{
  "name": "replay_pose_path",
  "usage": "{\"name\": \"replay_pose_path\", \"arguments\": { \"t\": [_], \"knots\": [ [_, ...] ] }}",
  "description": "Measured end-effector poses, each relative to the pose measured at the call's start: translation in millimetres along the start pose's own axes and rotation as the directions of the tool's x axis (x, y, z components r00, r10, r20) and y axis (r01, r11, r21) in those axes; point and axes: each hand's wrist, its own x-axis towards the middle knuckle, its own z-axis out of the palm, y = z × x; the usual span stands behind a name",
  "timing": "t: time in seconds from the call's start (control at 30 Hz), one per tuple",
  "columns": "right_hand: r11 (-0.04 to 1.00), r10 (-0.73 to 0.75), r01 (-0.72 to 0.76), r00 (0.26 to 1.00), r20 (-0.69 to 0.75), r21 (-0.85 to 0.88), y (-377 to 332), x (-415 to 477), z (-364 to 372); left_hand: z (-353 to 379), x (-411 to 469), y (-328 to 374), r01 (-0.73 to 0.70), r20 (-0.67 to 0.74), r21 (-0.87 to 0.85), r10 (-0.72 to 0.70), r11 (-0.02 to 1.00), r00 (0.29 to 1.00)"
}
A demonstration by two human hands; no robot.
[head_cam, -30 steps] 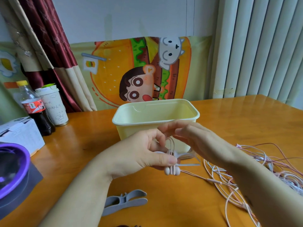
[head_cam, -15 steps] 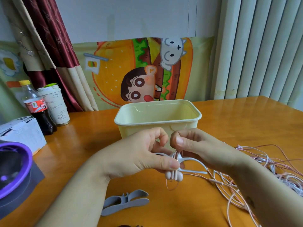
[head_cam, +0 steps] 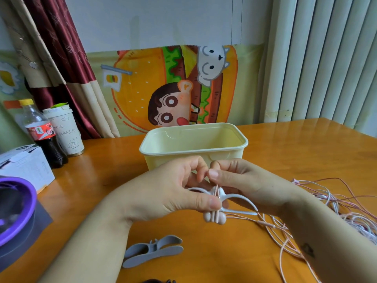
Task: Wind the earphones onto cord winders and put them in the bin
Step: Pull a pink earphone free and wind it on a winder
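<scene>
Winder: lies left-right, left hand fingers pinch it.
Cord: upright, right hand fingers pinch it.
Earbuds: point down.

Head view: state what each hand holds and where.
Left hand grips the white cord winder at its middle; right hand pinches the earphone cord above it.

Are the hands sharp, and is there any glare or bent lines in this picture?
Head view: the left hand, gripping the white cord winder, and the right hand, pinching the earphone cord, are fairly sharp. Head view: soft glare on the table beside the bin. Head view: the blinds lean near the right edge, wide-angle distortion.
</scene>
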Motion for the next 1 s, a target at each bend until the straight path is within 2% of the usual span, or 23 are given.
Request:
{"name": "replay_pose_path", "arguments": {
  "t": [0.17,0.27,0.33,0.47,0.5,0.57,0.6,0.67,0.77,0.9,1.0],
  "knots": [
    [1.0,-0.008,0.009,0.999,-0.044,0.016,4,4,2,-6,-6,5,-0.042,-0.069,0.033,0.044,0.999,0.997],
    [0.999,-0.013,0.017,0.993,-0.117,0.03,7,7,6,-12,-9,6,-0.061,-0.103,-0.045,0.056,0.997,0.993],
    [0.999,-0.021,0.028,0.98,-0.195,0.033,9,9,10,-17,-9,6,-0.066,-0.193,-0.086,0.048,0.994,0.98],
    [0.997,-0.062,0.075,0.959,-0.275,0.035,9,11,22,-19,-7,7,-0.08,-0.376,-0.041,0.059,0.996,0.925],
    [0.997,-0.078,0.076,0.948,-0.308,-0.017,8,11,25,-20,-7,8,-0.087,-0.398,-0.039,0.064,0.995,0.915],
    [0.963,-0.142,0.037,0.91,-0.389,-0.265,3,10,28,-23,-8,5,-0.075,-0.401,-0.006,0.066,0.997,0.914],
    [0.923,-0.188,0.019,0.894,-0.407,-0.384,0,9,29,-25,-9,4,-0.065,-0.389,0.004,0.062,0.998,0.919],
    [0.866,-0.253,0.023,0.882,-0.398,-0.5,-4,7,31,-30,-11,0,-0.051,-0.36,0.0,0.048,0.999,0.932],
    [0.833,-0.309,0.056,0.872,-0.379,-0.551,-6,5,34,-33,-13,-3,-0.063,-0.326,-0.049,0.043,0.997,0.944],
    [0.847,-0.293,0.061,0.883,-0.368,-0.528,-1,8,35,-27,-7,-3,-0.126,-0.369,-0.303,0.005,0.944,0.929],
    [0.852,-0.303,0.07,0.874,-0.38,-0.519,2,9,36,-20,-3,-1,-0.148,-0.388,-0.378,-0.011,0.914,0.921]
  ]
}}
